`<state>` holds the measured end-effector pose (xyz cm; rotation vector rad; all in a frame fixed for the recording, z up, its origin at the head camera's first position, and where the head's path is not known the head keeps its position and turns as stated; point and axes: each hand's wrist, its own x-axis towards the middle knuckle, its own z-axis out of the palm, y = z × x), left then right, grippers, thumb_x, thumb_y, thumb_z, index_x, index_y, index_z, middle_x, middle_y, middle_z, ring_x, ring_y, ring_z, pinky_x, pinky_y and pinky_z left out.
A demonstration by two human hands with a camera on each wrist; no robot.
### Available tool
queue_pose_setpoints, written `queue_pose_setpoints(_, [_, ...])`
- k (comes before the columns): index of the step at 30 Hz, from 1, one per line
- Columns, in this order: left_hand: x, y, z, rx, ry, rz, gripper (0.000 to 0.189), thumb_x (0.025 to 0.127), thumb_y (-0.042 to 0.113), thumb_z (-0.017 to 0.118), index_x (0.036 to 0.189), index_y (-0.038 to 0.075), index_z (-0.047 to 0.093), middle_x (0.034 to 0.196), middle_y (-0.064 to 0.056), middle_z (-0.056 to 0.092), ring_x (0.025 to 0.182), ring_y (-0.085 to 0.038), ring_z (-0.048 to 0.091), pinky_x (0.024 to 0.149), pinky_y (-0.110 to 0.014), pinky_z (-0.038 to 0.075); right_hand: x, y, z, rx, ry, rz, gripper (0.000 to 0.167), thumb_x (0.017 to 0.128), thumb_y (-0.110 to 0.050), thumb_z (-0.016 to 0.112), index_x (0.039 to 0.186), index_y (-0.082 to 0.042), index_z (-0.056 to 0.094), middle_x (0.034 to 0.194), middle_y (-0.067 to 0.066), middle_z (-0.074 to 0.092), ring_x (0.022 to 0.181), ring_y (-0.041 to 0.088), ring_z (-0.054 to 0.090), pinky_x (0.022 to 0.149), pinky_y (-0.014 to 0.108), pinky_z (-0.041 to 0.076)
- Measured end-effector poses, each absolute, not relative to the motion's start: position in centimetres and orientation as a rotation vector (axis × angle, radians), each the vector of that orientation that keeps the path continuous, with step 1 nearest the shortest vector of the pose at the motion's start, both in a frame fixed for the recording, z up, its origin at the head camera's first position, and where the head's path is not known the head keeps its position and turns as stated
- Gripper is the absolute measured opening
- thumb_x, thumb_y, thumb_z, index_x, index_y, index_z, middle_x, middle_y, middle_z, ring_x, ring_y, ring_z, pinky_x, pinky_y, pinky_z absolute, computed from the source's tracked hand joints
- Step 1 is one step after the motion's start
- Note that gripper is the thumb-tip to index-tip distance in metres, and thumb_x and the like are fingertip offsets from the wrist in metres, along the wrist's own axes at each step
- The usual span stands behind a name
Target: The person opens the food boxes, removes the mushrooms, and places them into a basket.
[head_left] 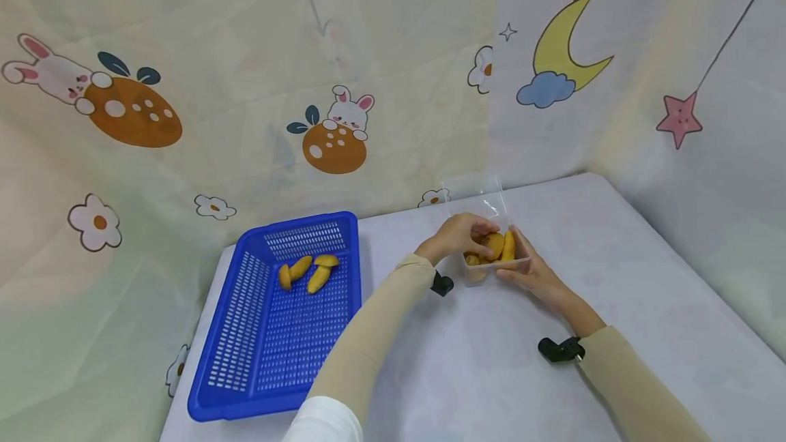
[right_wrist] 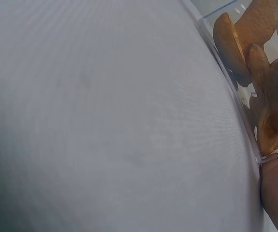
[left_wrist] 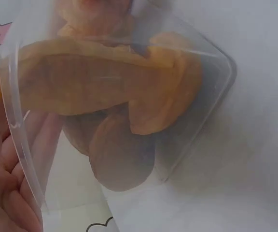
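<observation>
A clear plastic box [head_left: 499, 267] with several yellow-brown mushrooms [head_left: 508, 246] in it stands on the table, its clear lid [head_left: 475, 198] raised at the back. My left hand [head_left: 459, 234] reaches in from the left over the rim, its fingers curled on a mushroom [head_left: 493, 245]. Part of that grip is hidden. With thumb in front and fingers behind, my right hand [head_left: 540, 278] grips the box's right side. Through the box wall in the left wrist view, a mushroom [left_wrist: 100, 77] lies sideways. The right wrist view shows more mushrooms [right_wrist: 259, 29] behind the clear wall.
To the left sits a blue perforated plastic basket [head_left: 355, 278]. Two mushrooms lie inside it, one tilted left [head_left: 295, 271] and one beside it [head_left: 322, 273]. The white table [head_left: 479, 360] meets a patterned cloth backdrop [head_left: 405, 121] behind the box.
</observation>
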<state>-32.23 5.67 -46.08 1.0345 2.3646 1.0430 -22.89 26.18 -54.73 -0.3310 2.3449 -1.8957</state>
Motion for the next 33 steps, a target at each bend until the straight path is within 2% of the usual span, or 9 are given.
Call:
queue_pose_setpoints(6, [-32.04,5.75,-45.94,1.067,2.457,0.897,0.052,0.080,0.019,0.085,0.129,0.014,0.068,0.125,0.004,0.069,0.114,-0.004,0.061,0.101,-0.015,0.040,-22.95,26.26,-54.75,-0.342,2.338,-1.902,0.101,0.094,-0.010,0.070,0.161,-0.024,-0.004,0.166,0.009,-0.007,0.151,0.032,-0.007,0.116,0.063,0.000])
queue_pose_setpoints(16, [-31.84,6.09,-45.88,1.104,2.570,0.744,0.052,0.079,0.027,0.085,0.128,0.023,0.069,0.124,0.009,0.068,0.118,-0.004,0.057,0.104,-0.024,0.039,-22.82,26.33,-54.41,-0.362,2.345,-1.875,0.102,0.095,-0.012,0.070,0.161,-0.027,-0.006,0.166,0.006,-0.008,0.150,0.033,-0.008,0.115,0.066,0.001])
queue_pose_setpoints(19, [-31.84,6.10,-45.90,1.100,2.578,0.744,0.052,0.079,0.028,0.085,0.128,0.023,0.070,0.124,0.009,0.069,0.118,-0.004,0.057,0.103,-0.024,0.040,-22.76,26.29,-54.23,-0.362,2.313,-1.892,0.102,0.095,-0.011,0.070,0.160,-0.030,-0.007,0.166,0.004,-0.010,0.150,0.031,-0.009,0.116,0.063,0.000])
queue_pose_setpoints(26, [-31.76,5.96,-45.92,1.084,2.555,0.790,0.054,0.077,0.029,0.087,0.127,0.022,0.070,0.120,0.008,0.071,0.111,-0.005,0.061,0.098,-0.023,0.042,-22.64,26.08,-53.96,-0.371,2.255,-1.927,0.103,0.095,-0.010,0.069,0.160,-0.022,-0.009,0.166,0.001,-0.012,0.151,0.030,-0.009,0.117,0.061,0.001])
queue_pose_setpoints(33, [-31.72,6.09,-46.31,1.078,2.585,0.742,0.056,0.074,0.029,0.089,0.126,0.025,0.070,0.120,0.012,0.070,0.109,-0.002,0.058,0.096,-0.023,0.041,-22.51,25.98,-54.09,-0.358,2.287,-1.907,0.104,0.095,-0.010,0.070,0.160,-0.028,-0.009,0.166,0.003,-0.012,0.150,0.032,-0.010,0.116,0.064,0.001])
